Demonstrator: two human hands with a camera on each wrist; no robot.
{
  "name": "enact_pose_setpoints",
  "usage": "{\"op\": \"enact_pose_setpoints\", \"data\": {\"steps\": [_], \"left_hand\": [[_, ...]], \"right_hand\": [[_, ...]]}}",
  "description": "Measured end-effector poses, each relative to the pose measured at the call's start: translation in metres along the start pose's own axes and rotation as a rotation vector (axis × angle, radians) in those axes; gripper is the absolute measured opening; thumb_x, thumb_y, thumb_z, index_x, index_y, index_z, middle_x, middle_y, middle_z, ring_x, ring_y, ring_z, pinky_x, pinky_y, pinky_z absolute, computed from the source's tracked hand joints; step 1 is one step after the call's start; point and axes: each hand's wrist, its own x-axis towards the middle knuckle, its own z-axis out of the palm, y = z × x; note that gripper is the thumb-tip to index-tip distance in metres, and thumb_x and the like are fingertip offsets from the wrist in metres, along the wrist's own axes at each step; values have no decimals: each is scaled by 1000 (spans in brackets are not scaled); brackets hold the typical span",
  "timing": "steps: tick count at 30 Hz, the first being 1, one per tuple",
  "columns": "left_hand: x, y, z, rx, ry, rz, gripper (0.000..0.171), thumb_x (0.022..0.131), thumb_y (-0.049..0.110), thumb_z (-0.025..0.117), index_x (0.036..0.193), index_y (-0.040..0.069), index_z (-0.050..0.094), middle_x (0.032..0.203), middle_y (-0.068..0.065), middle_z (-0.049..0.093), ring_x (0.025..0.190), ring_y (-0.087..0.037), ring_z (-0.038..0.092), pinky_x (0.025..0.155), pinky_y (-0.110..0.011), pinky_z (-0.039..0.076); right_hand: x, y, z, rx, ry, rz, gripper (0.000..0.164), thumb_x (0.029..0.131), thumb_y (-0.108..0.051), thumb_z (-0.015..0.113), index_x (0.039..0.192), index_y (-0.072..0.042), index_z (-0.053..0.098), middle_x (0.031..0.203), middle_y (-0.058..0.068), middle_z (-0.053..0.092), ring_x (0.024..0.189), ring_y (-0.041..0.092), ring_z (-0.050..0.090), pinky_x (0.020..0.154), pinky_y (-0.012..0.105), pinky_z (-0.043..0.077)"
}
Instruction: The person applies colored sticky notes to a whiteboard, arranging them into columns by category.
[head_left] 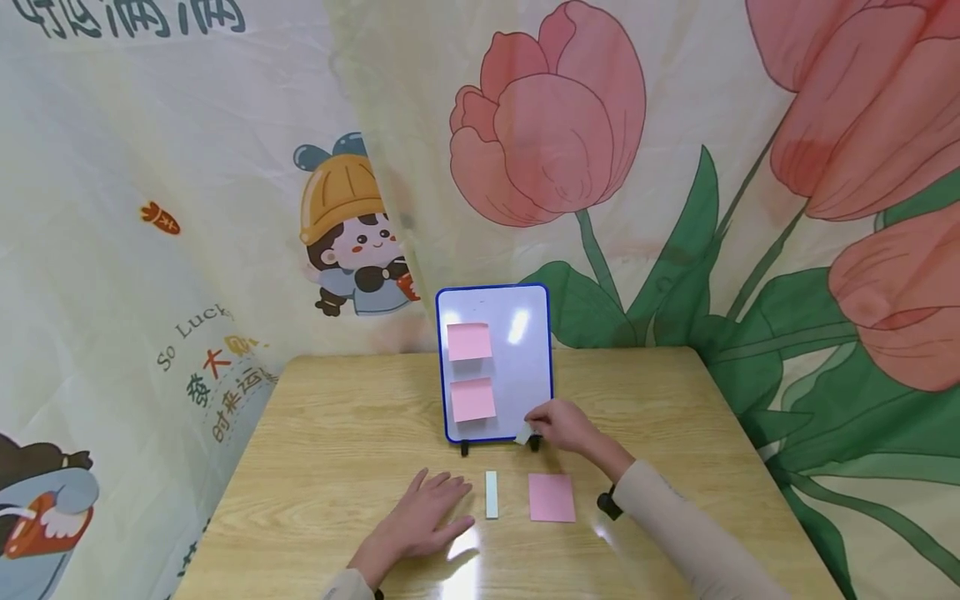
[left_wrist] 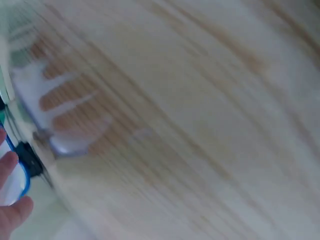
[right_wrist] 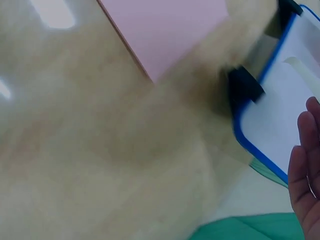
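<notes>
A small whiteboard [head_left: 517,358] with a blue frame stands upright at the back of the table. Two pink sticky notes [head_left: 468,342] are stuck one above the other on its left half. My right hand [head_left: 564,427] is at the board's lower right corner, its fingertips pinching a small pale green paper strip [head_left: 522,433] against the white surface. Low over the table, my left hand [head_left: 429,515] has its fingers spread and holds nothing. Just right of it lies a narrow pale green strip pad [head_left: 492,495]. A pink sticky note pad [head_left: 552,498] lies farther right, below the right hand.
Black feet [head_left: 464,448] support the whiteboard at its lower edge. The wooden table [head_left: 337,433] extends to both sides. Behind it hangs a cloth backdrop [head_left: 390,100] printed with tulips and a cartoon figure.
</notes>
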Motion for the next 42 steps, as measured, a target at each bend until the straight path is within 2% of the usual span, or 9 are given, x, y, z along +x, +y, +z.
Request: {"op": "enact_pose_setpoints", "data": {"steps": [5, 9, 14, 19, 23, 26, 30, 34, 42], "left_hand": [[-2, -11, -4, -14, 73, -103, 59, 103, 55, 35, 142, 14, 54, 146, -12, 53, 136, -37, 47, 114, -67, 23], [0, -15, -9, -28, 107, -155, 58, 103, 53, 37, 141, 12, 54, 145, -14, 54, 135, -39, 47, 114, -68, 22], [0, -16, -9, -41, 99, -177, 58, 103, 53, 37, 141, 13, 54, 146, -14, 53, 136, -39, 46, 115, -67, 20], [-1, -15, -8, -45, 123, -168, 56, 103, 52, 38, 140, 13, 55, 145, -14, 54, 136, -39, 47, 114, -68, 21], [-1, -14, -8, -33, 146, -151, 55, 103, 51, 39, 140, 13, 56, 144, -14, 55, 135, -39, 48, 113, -68, 22], [0, -14, -7, -29, 136, -151, 57, 103, 53, 38, 140, 14, 55, 145, -13, 54, 136, -38, 47, 114, -68, 22], [1, -13, -6, -34, 114, -153, 58, 103, 54, 35, 141, 15, 54, 147, -12, 52, 137, -37, 46, 115, -67, 21], [1, -12, -7, -42, 120, -150, 56, 103, 53, 37, 141, 15, 55, 146, -13, 53, 137, -37, 46, 115, -67, 21], [3, -12, -8, -44, 110, -155, 57, 103, 53, 36, 142, 16, 54, 147, -12, 52, 138, -36, 45, 116, -67, 19]], "right_hand": [[12, -7, -30, -63, 31, -20, 20, 95, -9, 62, 108, -3, 76, 105, 9, 76, 94, 21, 72, 76, 35, 60], [26, -13, -53, -100, 104, -56, 21, 96, -8, 61, 109, -2, 75, 105, 12, 76, 90, 20, 72, 73, 32, 59], [41, -25, -79, -176, 238, -118, 19, 95, -9, 63, 108, -3, 77, 100, 12, 77, 74, 16, 69, 63, 28, 56], [51, -40, -95, -241, 315, -128, 20, 95, -11, 64, 110, -7, 77, 100, 11, 77, 73, 19, 70, 62, 31, 57], [58, -48, -100, -279, 362, -143, 22, 95, -11, 64, 113, -8, 76, 101, 11, 77, 77, 23, 71, 63, 33, 57], [62, -51, -101, -310, 404, -145, 23, 94, -11, 65, 116, -8, 75, 102, 11, 77, 81, 25, 71, 65, 35, 58], [66, -51, -99, -336, 455, -150, 25, 94, -11, 66, 118, -9, 73, 106, 10, 76, 88, 26, 72, 72, 38, 60], [69, -48, -95, -358, 493, -156, 26, 93, -11, 67, 119, -8, 73, 108, 11, 76, 91, 28, 73, 75, 39, 60], [69, -39, -83, -385, 481, -167, 25, 93, -11, 68, 117, -8, 73, 107, 12, 76, 90, 28, 73, 76, 39, 60]]}}
